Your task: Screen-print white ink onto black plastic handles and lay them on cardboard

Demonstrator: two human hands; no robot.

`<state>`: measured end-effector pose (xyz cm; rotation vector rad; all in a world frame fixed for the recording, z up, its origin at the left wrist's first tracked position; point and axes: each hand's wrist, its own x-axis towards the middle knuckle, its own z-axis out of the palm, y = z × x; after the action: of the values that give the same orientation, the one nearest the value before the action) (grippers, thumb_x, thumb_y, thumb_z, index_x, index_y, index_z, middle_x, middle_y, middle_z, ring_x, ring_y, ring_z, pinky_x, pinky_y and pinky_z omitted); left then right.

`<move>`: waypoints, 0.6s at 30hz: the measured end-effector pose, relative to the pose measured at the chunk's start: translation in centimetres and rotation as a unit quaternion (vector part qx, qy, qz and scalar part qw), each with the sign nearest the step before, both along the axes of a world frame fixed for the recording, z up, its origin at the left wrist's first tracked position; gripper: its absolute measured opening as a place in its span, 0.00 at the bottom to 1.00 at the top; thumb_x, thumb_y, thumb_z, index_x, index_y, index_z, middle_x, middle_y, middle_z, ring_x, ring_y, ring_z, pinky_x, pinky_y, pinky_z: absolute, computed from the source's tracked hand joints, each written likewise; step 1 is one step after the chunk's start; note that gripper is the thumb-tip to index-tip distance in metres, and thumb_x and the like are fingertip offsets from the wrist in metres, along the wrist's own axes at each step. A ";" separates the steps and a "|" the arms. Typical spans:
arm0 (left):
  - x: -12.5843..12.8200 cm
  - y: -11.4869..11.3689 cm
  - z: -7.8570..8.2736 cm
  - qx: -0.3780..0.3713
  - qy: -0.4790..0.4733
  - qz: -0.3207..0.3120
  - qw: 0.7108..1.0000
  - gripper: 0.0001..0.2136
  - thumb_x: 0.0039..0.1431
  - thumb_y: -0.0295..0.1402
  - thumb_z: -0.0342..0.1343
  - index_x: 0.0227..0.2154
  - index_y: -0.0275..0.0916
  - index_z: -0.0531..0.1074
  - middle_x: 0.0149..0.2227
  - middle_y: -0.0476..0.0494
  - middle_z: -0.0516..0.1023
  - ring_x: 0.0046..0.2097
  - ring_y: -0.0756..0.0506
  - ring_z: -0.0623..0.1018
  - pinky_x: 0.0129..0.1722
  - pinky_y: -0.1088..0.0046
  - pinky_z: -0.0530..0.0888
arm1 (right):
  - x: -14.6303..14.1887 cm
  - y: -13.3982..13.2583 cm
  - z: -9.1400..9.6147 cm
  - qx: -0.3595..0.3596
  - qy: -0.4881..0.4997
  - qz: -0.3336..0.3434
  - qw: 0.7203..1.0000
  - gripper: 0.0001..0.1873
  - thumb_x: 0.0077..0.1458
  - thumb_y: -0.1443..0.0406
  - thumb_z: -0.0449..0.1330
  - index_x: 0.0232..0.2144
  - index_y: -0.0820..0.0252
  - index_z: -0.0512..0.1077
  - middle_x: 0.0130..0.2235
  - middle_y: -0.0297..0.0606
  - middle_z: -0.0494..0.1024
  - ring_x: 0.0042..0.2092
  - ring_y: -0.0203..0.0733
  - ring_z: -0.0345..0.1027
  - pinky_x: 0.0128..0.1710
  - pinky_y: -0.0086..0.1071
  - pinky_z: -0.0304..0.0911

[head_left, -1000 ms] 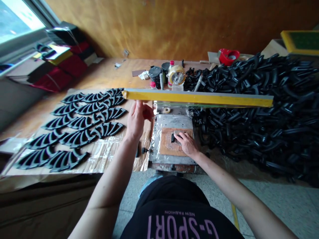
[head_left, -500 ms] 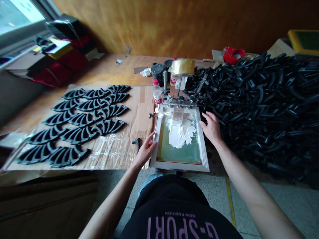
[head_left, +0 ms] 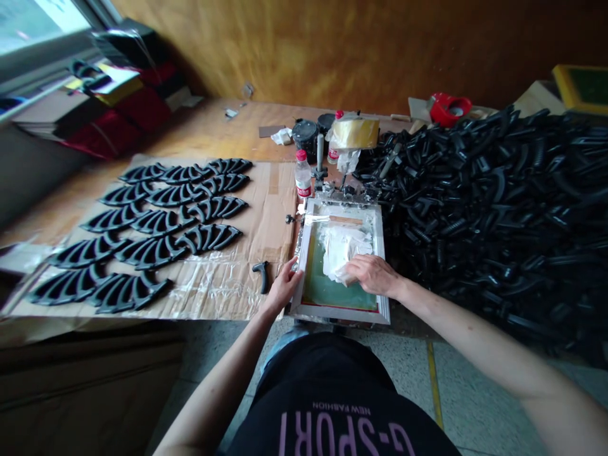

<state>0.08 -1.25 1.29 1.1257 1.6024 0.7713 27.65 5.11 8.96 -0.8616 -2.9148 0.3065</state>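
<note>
Head view, looking down at the bench. The printing frame [head_left: 381, 253] lies flat at the near edge of the table [head_left: 213, 126], straight ahead of the person's body. Its green mesh [head_left: 327, 291] carries a smear of white paste [head_left: 344, 244] across the far half.

The left hand [head_left: 285, 285] is closed on the frame's left rail near the front corner, thumb on top and fingers wrapped round the edge. The right hand [head_left: 373, 273] rests palm down on the mesh at the near margin of the paste, fingers bent. I see a pale edge under its fingertips, but I cannot tell whether it clasps anything.

- Left of the frame: a cardboard sheet [head_left: 273, 209] bearing rows of black curved pieces [head_left: 161, 221]. One small black piece [head_left: 261, 275] lies apart, just beside the left hand.
- Behind the frame: a bottle [head_left: 303, 174] with a red cap, a black tub [head_left: 304, 134] and a roll of tape [head_left: 355, 133].
- Right of the frame: a large heap of black parts [head_left: 498, 209], touching the frame's right side as far as I can read it.
- At the far end of the heap: a red tape holder [head_left: 449, 107].
</note>
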 end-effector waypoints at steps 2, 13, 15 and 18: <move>0.0 0.0 -0.1 -0.004 0.001 -0.001 1.000 0.30 0.58 0.46 0.53 0.62 0.42 0.62 0.32 0.47 0.75 0.32 0.48 0.73 0.31 0.75 0.67 | 0.0 0.4 0.3 -0.007 0.005 -0.012 1.000 0.07 0.52 0.74 0.56 0.29 0.59 0.71 0.31 0.37 0.75 0.36 0.41 0.66 0.34 0.32 0.56; 0.5 -0.1 2.6 -0.022 -0.078 0.041 0.996 0.32 0.53 0.46 0.59 0.60 0.40 0.63 0.29 0.49 0.76 0.26 0.50 0.70 0.24 0.77 0.64 | -1.6 0.4 0.5 0.024 0.071 -0.113 0.991 0.07 0.57 0.66 0.59 0.39 0.57 0.75 0.36 0.37 0.78 0.39 0.43 0.70 0.37 0.33 0.62; 0.3 -0.2 4.4 -0.025 -0.094 0.024 0.995 0.34 0.54 0.47 0.58 0.62 0.41 0.60 0.28 0.50 0.75 0.24 0.52 0.69 0.22 0.78 0.62 | -2.1 3.3 2.3 0.033 0.092 -0.180 0.979 0.17 0.56 0.62 0.61 0.49 0.52 0.72 0.43 0.37 0.79 0.42 0.44 0.71 0.41 0.34 0.64; 0.2 0.2 7.9 0.001 -0.132 0.029 0.991 0.28 0.56 0.49 0.57 0.56 0.42 0.67 0.27 0.52 0.72 0.23 0.53 0.66 0.21 0.79 0.60 | -0.7 7.8 4.6 0.053 0.122 -0.269 0.954 0.30 0.55 0.59 0.63 0.60 0.48 0.64 0.46 0.37 0.78 0.42 0.45 0.72 0.43 0.37 0.66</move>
<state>0.33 -1.01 9.17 0.9381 1.4162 0.9197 26.96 12.93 13.60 -1.4274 -2.3311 0.1894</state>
